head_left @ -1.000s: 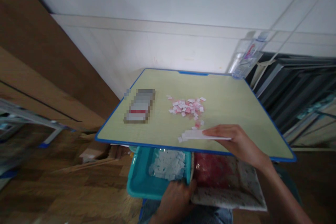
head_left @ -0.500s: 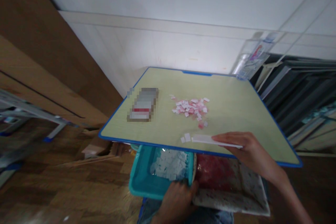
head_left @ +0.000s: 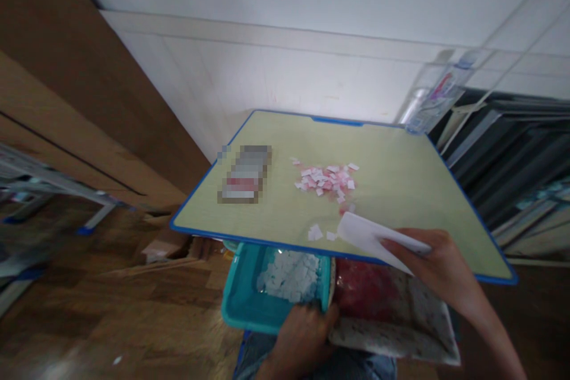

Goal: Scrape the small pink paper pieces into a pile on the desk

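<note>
My right hand (head_left: 439, 261) is closed around a white strip (head_left: 371, 234) that looks folded lengthwise, tilted over the front edge of the board (head_left: 396, 160). Near its far end lie several small white squares (head_left: 315, 232). Farther in on the board sits a heap of pink and white squares (head_left: 325, 180). Down in front, my left hand (head_left: 305, 332) is curled over the near right corner of a teal basin (head_left: 249, 320), beside a stained tray (head_left: 392, 335); its fingertips are partly hidden. Many white squares (head_left: 291, 276) lie inside the basin.
A blurred-out rectangular object (head_left: 244, 175) lies on the board's left side. A clear plastic bottle (head_left: 439, 98) stands at the back right corner, by stacked dark panels (head_left: 521, 142). Cardboard (head_left: 169, 237) and a metal frame (head_left: 95, 211) are at left.
My right hand has lifted the white strip off the board and tilted it, moving slightly right. A small white square now lies apart near its end. My left hand has stayed at the basin.
</note>
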The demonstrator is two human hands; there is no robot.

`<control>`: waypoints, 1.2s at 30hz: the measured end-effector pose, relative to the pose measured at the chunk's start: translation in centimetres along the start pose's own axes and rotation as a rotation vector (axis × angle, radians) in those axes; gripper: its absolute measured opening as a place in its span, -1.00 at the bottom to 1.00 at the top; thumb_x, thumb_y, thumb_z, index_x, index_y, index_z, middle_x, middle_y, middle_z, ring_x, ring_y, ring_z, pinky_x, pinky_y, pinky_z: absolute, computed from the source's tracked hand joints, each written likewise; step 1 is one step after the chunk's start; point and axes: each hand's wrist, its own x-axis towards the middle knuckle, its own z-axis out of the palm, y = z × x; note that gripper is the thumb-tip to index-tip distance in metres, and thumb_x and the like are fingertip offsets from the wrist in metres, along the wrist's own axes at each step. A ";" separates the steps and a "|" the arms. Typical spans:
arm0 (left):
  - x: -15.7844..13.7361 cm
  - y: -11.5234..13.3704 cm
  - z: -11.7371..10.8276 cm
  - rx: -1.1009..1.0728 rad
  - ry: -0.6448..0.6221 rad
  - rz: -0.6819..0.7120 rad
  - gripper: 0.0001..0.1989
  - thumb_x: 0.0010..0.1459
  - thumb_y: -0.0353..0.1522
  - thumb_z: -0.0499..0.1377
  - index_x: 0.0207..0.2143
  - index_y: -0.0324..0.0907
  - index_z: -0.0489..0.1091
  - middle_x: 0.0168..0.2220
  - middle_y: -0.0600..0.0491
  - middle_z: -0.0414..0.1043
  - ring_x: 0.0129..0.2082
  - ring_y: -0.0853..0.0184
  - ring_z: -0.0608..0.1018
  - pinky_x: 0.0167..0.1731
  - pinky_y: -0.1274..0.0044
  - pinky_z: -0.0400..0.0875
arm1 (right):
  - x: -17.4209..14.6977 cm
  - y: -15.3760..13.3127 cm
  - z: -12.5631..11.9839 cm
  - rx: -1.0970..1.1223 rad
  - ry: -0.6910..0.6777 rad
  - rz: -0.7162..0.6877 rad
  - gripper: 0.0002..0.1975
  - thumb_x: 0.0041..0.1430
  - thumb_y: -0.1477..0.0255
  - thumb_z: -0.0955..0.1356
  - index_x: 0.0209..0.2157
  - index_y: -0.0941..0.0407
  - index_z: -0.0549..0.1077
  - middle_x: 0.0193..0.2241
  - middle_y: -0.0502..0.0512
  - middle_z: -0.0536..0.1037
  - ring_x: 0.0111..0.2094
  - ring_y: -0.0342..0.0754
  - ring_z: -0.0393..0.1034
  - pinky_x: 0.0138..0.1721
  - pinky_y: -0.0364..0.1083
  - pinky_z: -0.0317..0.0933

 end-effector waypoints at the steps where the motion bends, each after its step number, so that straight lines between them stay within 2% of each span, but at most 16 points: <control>1: 0.0 0.0 -0.1 0.000 -0.002 0.002 -0.72 0.01 -0.29 0.10 -0.19 -0.15 0.24 -0.39 -0.04 0.36 -0.41 0.15 0.42 -0.46 0.44 0.27 | 0.1 -0.1 0.3 0.014 -0.002 -0.001 -0.74 0.06 0.33 0.25 -0.51 0.19 0.49 -0.64 0.01 0.48 -0.64 -0.17 0.29 -0.61 -0.22 0.14; 8: 0.0 0.1 -0.5 -0.002 -0.027 -0.005 -0.70 0.01 -0.28 0.11 -0.17 -0.15 0.24 -0.38 -0.07 0.37 -0.41 0.13 0.43 -0.45 0.42 0.27 | 1.7 -2.4 3.4 0.166 -0.086 -0.091 -0.77 0.06 0.40 0.25 -0.53 0.17 0.47 -0.64 -0.03 0.46 -0.61 -0.20 0.26 -0.56 -0.23 0.13; 10: 0.0 0.1 -0.6 -0.008 -0.026 -0.011 -0.70 0.00 -0.28 0.12 -0.17 -0.15 0.24 -0.37 -0.07 0.37 -0.40 0.13 0.43 -0.45 0.43 0.26 | 2.1 -2.4 3.9 0.201 -0.047 -0.056 -0.77 0.04 0.38 0.26 -0.54 0.17 0.47 -0.64 -0.03 0.44 -0.62 -0.20 0.25 -0.58 -0.24 0.11; 14: -0.1 0.2 -0.5 -0.015 -0.020 -0.017 -0.70 0.01 -0.30 0.11 -0.17 -0.16 0.24 -0.38 -0.07 0.36 -0.40 0.15 0.43 -0.44 0.44 0.26 | 2.9 -1.3 4.6 0.243 0.109 0.101 -0.71 0.01 0.29 0.27 -0.57 0.20 0.46 -0.72 -0.04 0.35 -0.69 -0.22 0.14 -0.70 -0.24 -0.01; 16: 0.0 0.1 -0.3 -0.016 -0.014 -0.016 -0.69 0.01 -0.29 0.12 -0.16 -0.17 0.24 -0.37 -0.07 0.36 -0.39 0.15 0.42 -0.43 0.44 0.26 | 3.5 -0.9 5.1 0.237 0.116 0.091 -0.70 0.00 0.29 0.27 -0.61 0.20 0.45 -0.73 -0.04 0.32 -0.70 -0.23 0.11 -0.71 -0.25 -0.02; 20: 0.0 0.0 0.0 -0.020 -0.011 -0.003 -0.67 0.01 -0.28 0.12 -0.15 -0.18 0.23 -0.37 -0.08 0.36 -0.39 0.15 0.42 -0.44 0.43 0.27 | 4.3 -1.2 6.0 0.215 0.057 0.037 -0.71 0.01 0.31 0.27 -0.62 0.21 0.44 -0.74 -0.05 0.33 -0.69 -0.24 0.11 -0.70 -0.25 -0.01; 25: 0.0 -0.1 -0.2 -0.023 -0.023 0.008 -0.69 0.04 -0.29 0.08 -0.13 -0.17 0.21 -0.36 -0.08 0.36 -0.39 0.15 0.42 -0.45 0.43 0.27 | 3.6 -3.1 6.3 0.253 -0.095 -0.102 -0.77 0.06 0.37 0.25 -0.50 0.16 0.50 -0.63 -0.01 0.47 -0.61 -0.20 0.27 -0.57 -0.23 0.14; 30: 0.0 0.1 -0.5 -0.014 -0.060 -0.015 -0.71 0.02 -0.31 0.09 -0.16 -0.16 0.22 -0.35 -0.06 0.35 -0.37 0.17 0.41 -0.42 0.44 0.27 | 2.4 -3.7 5.3 0.367 -0.186 -0.120 -0.81 0.04 0.37 0.28 -0.42 0.10 0.52 -0.52 0.01 0.56 -0.53 -0.15 0.39 -0.50 -0.21 0.25; 32: 0.0 0.1 -0.5 -0.012 -0.065 -0.016 -0.70 0.02 -0.31 0.09 -0.16 -0.17 0.22 -0.36 -0.07 0.35 -0.37 0.16 0.41 -0.41 0.43 0.27 | 1.9 -2.5 3.9 0.370 -0.124 -0.116 -0.81 0.03 0.36 0.28 -0.38 0.10 0.52 -0.44 0.04 0.57 -0.47 -0.10 0.43 -0.45 -0.18 0.29; 36: 0.0 -0.1 -0.4 -0.036 -0.062 -0.004 -0.69 0.02 -0.29 0.09 -0.15 -0.16 0.22 -0.36 -0.07 0.36 -0.36 0.15 0.41 -0.40 0.41 0.26 | 1.3 2.0 0.3 0.224 0.152 -0.016 -0.82 -0.04 0.34 0.34 -0.42 0.13 0.52 -0.45 0.10 0.57 -0.48 -0.02 0.44 -0.47 -0.12 0.33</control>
